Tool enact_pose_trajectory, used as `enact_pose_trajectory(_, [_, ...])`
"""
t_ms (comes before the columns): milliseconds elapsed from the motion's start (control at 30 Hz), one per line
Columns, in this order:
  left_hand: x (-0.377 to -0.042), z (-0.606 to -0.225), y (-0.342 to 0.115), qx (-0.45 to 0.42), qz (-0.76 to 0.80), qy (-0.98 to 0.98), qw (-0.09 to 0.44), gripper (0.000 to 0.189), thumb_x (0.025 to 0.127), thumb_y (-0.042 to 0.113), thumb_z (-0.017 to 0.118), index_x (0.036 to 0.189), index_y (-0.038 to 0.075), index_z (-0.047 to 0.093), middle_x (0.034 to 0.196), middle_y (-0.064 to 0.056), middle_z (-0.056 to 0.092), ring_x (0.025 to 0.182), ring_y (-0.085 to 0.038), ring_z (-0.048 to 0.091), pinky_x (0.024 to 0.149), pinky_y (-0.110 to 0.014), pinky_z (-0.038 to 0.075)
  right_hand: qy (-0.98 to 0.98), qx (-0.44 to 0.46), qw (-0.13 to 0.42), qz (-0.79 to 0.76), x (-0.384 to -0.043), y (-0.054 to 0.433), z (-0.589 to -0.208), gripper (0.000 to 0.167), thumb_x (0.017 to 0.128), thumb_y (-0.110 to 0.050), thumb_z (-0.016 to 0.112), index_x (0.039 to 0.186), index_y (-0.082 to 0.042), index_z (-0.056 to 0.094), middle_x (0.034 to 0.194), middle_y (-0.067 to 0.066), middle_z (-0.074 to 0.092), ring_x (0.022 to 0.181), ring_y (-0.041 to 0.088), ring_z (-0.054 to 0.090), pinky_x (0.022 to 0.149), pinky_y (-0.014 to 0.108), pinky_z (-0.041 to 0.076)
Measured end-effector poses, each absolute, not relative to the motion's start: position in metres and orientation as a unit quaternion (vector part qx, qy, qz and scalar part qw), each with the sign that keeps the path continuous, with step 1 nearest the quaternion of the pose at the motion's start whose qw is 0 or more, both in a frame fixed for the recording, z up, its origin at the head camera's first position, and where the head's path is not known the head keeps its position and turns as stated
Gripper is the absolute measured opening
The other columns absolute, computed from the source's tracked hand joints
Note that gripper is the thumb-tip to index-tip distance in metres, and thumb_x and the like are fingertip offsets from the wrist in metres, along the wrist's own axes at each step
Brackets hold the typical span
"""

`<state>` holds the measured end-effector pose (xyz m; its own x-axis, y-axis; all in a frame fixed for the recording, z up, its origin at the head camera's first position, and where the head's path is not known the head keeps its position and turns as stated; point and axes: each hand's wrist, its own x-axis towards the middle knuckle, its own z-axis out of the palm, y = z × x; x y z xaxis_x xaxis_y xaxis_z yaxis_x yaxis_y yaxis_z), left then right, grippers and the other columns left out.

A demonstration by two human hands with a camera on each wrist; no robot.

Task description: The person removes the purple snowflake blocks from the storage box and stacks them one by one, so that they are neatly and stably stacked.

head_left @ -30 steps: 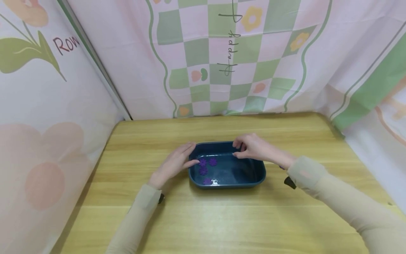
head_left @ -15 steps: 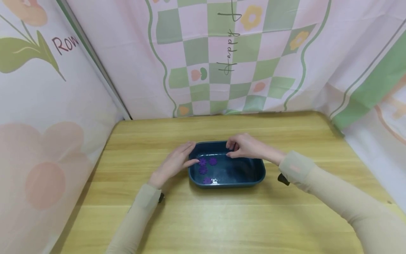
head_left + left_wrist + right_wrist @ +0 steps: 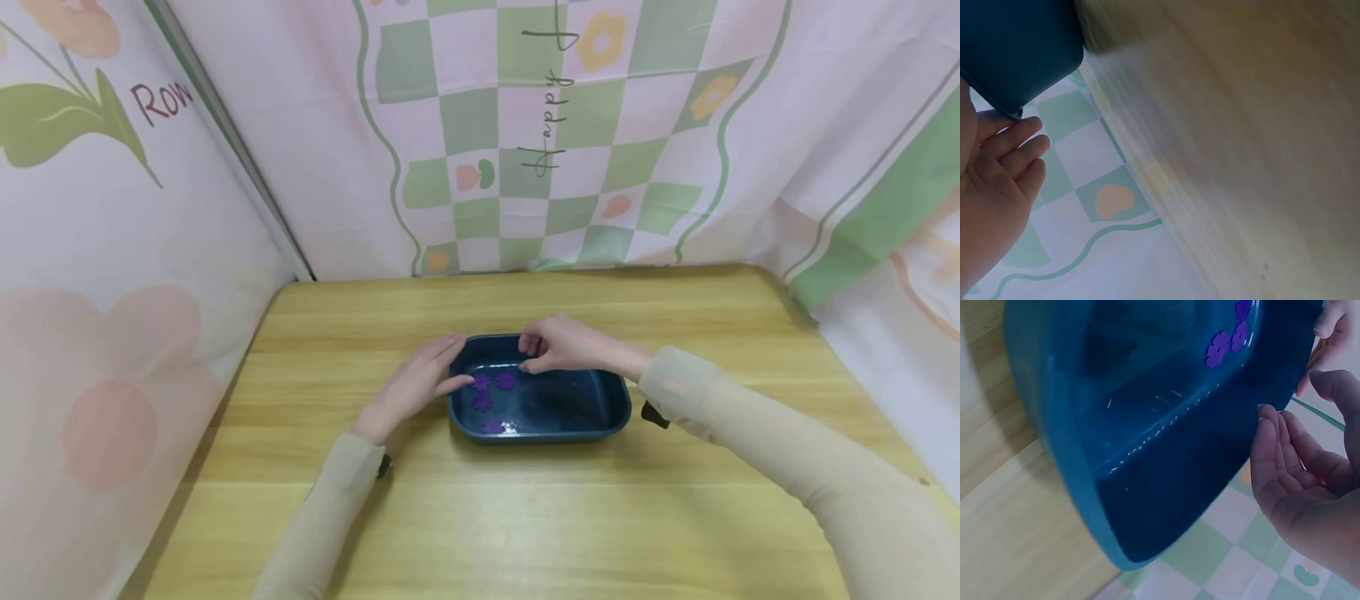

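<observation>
A dark blue rectangular basin (image 3: 555, 433) stands on the wooden table, its inner floor glossy. Several small purple flower-shaped pieces (image 3: 506, 381) lie at its left end, flat on the bottom; some also show as purple flowers (image 3: 1217, 349) in the right wrist view. My left hand (image 3: 412, 385) holds the basin's left rim, thumb over the inside and fingers along the outside. Above the far rim hovers my right hand (image 3: 573, 343), its fingers bent loosely, thumb apart from them. Nothing shows between the right fingertips (image 3: 1265, 415).
The wooden table (image 3: 480, 517) spreads around the basin on all sides. Behind it hangs a checkered, flower-printed curtain (image 3: 525, 167), with more printed cloth (image 3: 112, 250) at the left and right. Dark bands sit at both wrists.
My right hand has moved left along the far rim, nearer the purple flower pieces. The left hand, the basin and the pieces have stayed in place; the head view shifted slightly.
</observation>
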<state>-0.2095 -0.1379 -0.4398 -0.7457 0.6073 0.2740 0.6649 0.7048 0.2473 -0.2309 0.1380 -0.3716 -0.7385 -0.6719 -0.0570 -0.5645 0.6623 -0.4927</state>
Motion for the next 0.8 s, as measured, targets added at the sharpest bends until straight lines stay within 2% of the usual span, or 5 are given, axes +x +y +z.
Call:
enact_pose_trajectory(300, [-0.210,-0.440,-0.139,-0.343,-0.172,-0.919,0.088,0.068,0.095,0.044,0.063,0.144,-0.001,0.049,0.147,-0.020,0.053,0.138,-0.032,0.051,0.118,-0.043,0.041,0.903,-0.353,0.122,-0.214,-0.238,0.125,-0.375,0.029,0.084,-0.024,0.075,0.099,0.001,0.070,0.091,0.010,0.075,0.084,0.017,0.070,0.078,0.034,0.061])
enact_pose_trajectory(800, [-0.211,-0.440,-0.140,-0.339,-0.174,-0.921,0.084,0.068,0.095,0.043,0.063,0.145,-0.001,0.047,0.147,-0.020,0.052,0.138,-0.033,0.050,0.118,-0.044,0.042,0.894,-0.374,0.138,-0.205,-0.246,0.110,-0.390,0.028,0.082,-0.021,0.079,0.095,0.003,0.071,0.088,0.012,0.076,0.081,0.019,0.072,0.076,0.031,0.062])
